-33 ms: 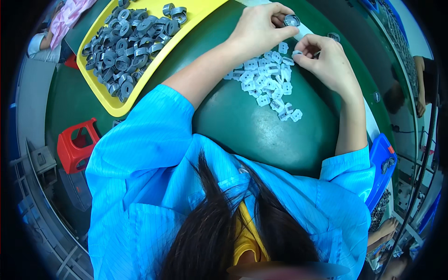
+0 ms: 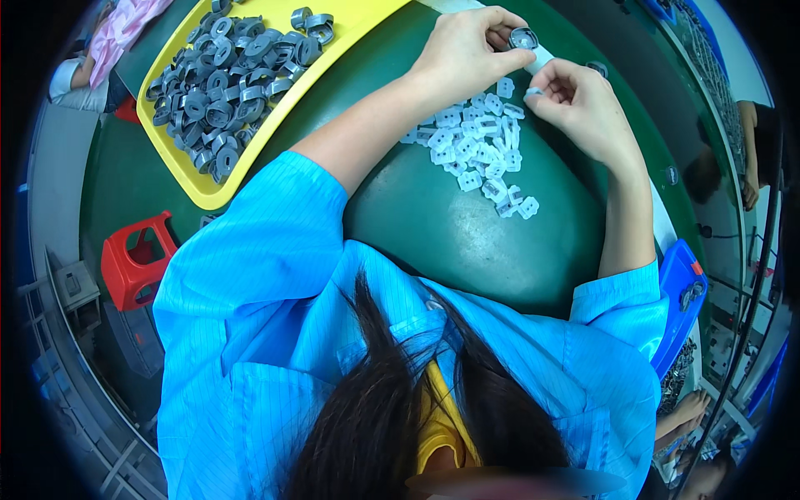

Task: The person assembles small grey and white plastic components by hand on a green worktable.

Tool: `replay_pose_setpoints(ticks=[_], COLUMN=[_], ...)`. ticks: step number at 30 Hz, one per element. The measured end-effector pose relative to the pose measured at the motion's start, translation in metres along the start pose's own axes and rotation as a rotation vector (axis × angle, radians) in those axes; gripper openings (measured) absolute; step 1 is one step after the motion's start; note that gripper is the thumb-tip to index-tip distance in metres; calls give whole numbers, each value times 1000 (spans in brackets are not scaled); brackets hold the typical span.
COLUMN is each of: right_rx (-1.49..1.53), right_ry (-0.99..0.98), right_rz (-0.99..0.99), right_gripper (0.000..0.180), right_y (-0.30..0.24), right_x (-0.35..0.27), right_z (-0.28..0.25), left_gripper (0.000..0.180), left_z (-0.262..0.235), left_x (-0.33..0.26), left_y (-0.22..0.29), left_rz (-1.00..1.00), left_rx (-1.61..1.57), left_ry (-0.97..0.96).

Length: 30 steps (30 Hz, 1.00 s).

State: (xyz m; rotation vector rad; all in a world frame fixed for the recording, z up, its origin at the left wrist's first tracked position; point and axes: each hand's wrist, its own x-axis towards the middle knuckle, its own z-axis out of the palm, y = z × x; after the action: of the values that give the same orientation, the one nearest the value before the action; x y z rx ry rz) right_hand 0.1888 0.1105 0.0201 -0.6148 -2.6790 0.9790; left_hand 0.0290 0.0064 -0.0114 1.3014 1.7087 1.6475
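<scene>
My left hand [image 2: 467, 50] pinches a round grey ring-shaped part [image 2: 523, 38] between thumb and fingers, its hollow side showing. Close by on the right, my right hand [image 2: 583, 108] holds a small whitish plastic piece [image 2: 534, 91] at its thumb and fingertip. The two parts are apart from each other. Below and between my hands, a loose pile of small translucent white plastic pieces [image 2: 475, 150] lies on the green work surface [image 2: 467, 242].
At the left stands a yellow tray [image 2: 208, 200] heaped with grey ring parts [image 2: 221, 100]. A red stool [image 2: 137, 258] is beyond my left elbow. A blue tray [image 2: 679, 308] sits beside my right elbow. Single grey parts lie on the green strip [image 2: 633, 92] at right; other people's arms show there.
My right hand has shifted very slightly, and the grey ring part in my left hand is turned a little. Small grey parts on the right strip have moved slightly nearer.
</scene>
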Motion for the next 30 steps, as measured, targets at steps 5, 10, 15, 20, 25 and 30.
replay_pose_setpoints(ticks=[5, 10, 15, 20, 25, 30], right_rx=[763, 980, 306, 594, 307, 845], right_ry=[8, 157, 385, 79, 404, 95], right_rz=[94, 180, 0, 151, 21, 136], right_gripper=[17, 26, 18, 20, 23, 17], right_y=[-1, -12, -10, -7, -8, 4], right_x=[3, 7, 6, 7, 8, 5], right_z=[-14, 1, 15, -5, 11, 4], left_gripper=[37, 35, 33, 30, 31, 33], left_z=[-4, -7, -6, -5, -5, -6], left_x=[1, -2, -5, -6, -8, -12], left_y=[2, 2, 5, 11, 10, 19], left_rz=[194, 455, 648, 684, 661, 726], left_rx=[332, 412, 429, 551, 537, 461], left_ry=[46, 95, 160, 155, 161, 99])
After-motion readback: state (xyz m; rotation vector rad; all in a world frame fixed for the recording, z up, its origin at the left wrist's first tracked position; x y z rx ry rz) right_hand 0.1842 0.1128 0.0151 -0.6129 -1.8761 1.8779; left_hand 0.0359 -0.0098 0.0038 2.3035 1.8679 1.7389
